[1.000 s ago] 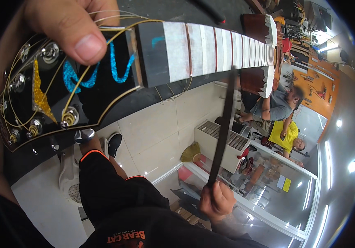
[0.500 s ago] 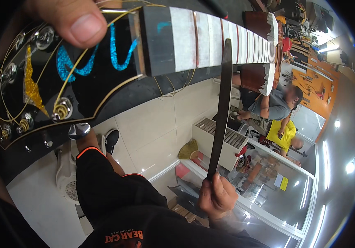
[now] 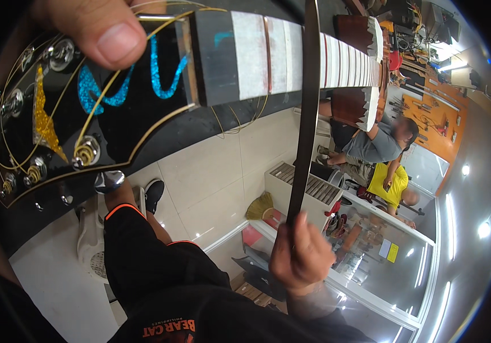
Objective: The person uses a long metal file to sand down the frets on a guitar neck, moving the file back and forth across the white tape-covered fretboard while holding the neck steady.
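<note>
A guitar's black headstock (image 3: pixel 125 123), with blue and gold inlays and metal tuning pegs, fills the upper left. Loose strings coil around its pegs. My left hand (image 3: pixel 105 34) grips its far edge, thumb pressed on the face and other fingers mostly hidden. White tape covers the fingerboard (image 3: pixel 251 57) between the frets. Across the fingerboard lies a long, dark, flat file (image 3: pixel 307 131), its far end passing beyond the neck's far edge. My right hand (image 3: pixel 302 257) is closed around the file's near end. Jagged-edged white covering partly masks the red-brown guitar body (image 3: pixel 351 106).
A dark bench (image 3: pixel 171 140) lies under the neck. Beyond it are a broom (image 3: pixel 261 207), a white box of slats (image 3: pixel 308 186) and a glass case (image 3: pixel 382 257). Two people sit at right, one in grey (image 3: pixel 374 146), one in yellow (image 3: pixel 388 183). Tools hang on an orange board (image 3: pixel 437 120).
My right hand has pushed the file away from me, so its tip now extends past the neck's far edge. My left hand and the guitar stay nearly in place.
</note>
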`<state>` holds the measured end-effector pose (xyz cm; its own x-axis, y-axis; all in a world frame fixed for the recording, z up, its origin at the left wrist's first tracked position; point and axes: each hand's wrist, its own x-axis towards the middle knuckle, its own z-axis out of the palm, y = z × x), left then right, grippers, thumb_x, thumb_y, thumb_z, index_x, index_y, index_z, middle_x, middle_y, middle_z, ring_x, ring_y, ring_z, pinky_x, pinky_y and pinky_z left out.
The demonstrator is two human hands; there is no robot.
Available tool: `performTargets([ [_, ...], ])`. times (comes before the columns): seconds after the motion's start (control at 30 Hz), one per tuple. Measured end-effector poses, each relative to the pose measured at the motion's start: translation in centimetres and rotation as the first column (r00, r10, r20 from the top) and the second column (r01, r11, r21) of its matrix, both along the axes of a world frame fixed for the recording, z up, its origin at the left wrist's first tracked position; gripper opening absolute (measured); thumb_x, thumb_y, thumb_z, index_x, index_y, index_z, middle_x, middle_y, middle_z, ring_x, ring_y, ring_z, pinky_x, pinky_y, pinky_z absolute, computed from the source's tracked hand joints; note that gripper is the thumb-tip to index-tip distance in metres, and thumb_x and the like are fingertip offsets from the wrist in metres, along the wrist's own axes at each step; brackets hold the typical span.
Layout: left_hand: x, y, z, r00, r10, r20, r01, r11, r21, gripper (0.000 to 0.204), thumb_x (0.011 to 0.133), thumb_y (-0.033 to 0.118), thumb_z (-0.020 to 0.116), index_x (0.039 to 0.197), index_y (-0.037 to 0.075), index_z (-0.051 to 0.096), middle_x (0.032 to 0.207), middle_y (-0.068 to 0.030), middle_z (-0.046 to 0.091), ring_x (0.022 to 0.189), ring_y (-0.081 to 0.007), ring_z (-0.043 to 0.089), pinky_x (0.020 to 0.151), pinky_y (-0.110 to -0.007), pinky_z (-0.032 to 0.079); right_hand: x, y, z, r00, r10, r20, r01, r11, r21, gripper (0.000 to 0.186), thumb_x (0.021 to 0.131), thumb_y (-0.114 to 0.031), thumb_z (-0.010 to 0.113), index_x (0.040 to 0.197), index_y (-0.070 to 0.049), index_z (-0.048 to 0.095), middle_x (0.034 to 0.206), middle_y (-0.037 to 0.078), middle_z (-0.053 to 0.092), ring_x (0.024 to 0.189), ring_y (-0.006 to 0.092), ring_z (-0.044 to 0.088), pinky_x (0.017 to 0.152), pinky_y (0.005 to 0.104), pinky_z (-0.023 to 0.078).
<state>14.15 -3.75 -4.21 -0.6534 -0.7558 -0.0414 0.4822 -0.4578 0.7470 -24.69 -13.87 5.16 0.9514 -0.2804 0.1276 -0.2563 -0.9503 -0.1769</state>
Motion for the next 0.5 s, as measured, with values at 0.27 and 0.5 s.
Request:
performTargets([
  [0.27, 0.1, 0.1, -0.8, 0.999, 0.004, 0.039, -0.007, 0.997, 0.077, 0.03, 0.089, 0.001, 0.069, 0.113, -0.017, 0.064, 0.098, -0.0265, 0.071, 0.088, -0.0212, 0.069, 0.076, -0.032, 0.053, 10.4, -1.6, 1.7, 0.998, -0.039, -0.043, 0.039, 0.999, 0.0, 0.045, 0.085, 0.01, 0.064, 0.129, 0.004, 0.063, 0.076, 0.011, 0.069, 0.065, 0.0074, 0.058, 0.066, 0.022, 0.048],
  [0.5, 0.0, -0.1, -0.2, 0.999, -0.015, 0.046, 0.017, 0.999, -0.031, 0.029, 0.09, 0.003, 0.069, 0.11, -0.017, 0.065, 0.094, -0.0251, 0.071, 0.084, -0.0202, 0.069, 0.07, -0.031, 0.052, -1.2, -0.3, -0.4, 1.0, -0.015, -0.026, 0.016, 1.0, 0.01, 0.056, 0.071, 0.013, 0.071, 0.125, -0.001, 0.064, 0.07, 0.01, 0.062, 0.056, 0.0219, 0.058, 0.06, 0.0289, 0.05],
])
